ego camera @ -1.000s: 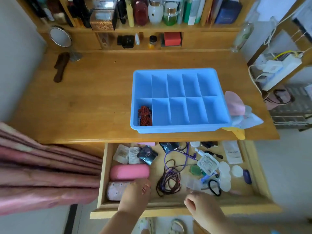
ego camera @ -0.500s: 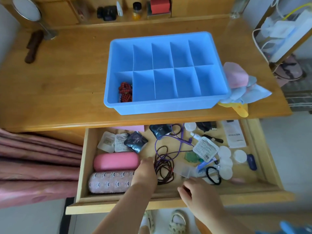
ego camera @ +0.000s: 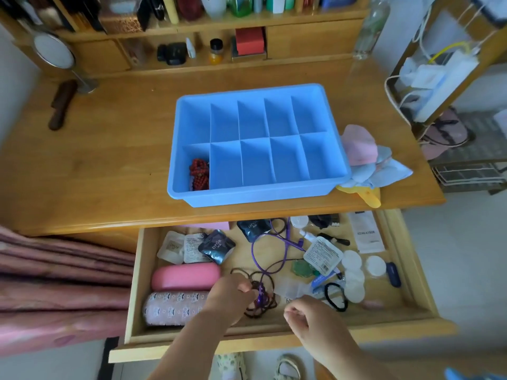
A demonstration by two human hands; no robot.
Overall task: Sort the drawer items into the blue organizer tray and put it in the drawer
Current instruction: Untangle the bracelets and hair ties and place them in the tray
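Left hand (ego camera: 227,298) pinched on dark hair ties (ego camera: 260,294) in open drawer (ego camera: 274,329), near side. Right hand (ego camera: 315,322) curled nearly closed just right of them, grip contents impossible to tell. Blue tray (ego camera: 258,190) on desk (ego camera: 109,160), red beads (ego camera: 199,174) in near-left compartment

Tray (ego camera: 258,192) on desk (ego camera: 109,165), behind drawer (ego camera: 274,338)

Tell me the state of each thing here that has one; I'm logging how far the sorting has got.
drawer: pulled open, cluttered.
blue organizer tray: on the desk, one compartment filled.
red bead string: in the tray's near-left compartment.
pink case: closed, in the drawer.
patterned case: closed, in the drawer.
hair ties: tangled, being gathered.
left hand: fingers closed on the hair ties.
right hand: curled, grip unclear.
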